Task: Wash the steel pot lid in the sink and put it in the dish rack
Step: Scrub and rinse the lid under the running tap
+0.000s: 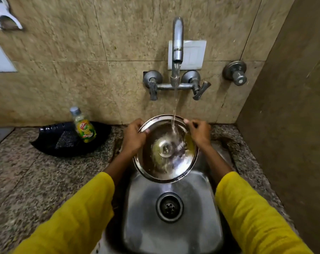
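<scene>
The round steel pot lid (161,165) with a centre knob is held tilted over the steel sink (174,233), under the running tap (178,39). Water falls onto the lid's upper half and splashes across it. My left hand (134,134) grips the lid's left rim. My right hand (199,132) grips the right rim near the top. Both sleeves are yellow. No dish rack is in view.
A black tray (51,143) on the granite counter at the left holds a scrub pad and a green dish soap bottle (84,127). Tap handles and a wall valve (235,72) sit on the tiled wall. A side wall closes off the right.
</scene>
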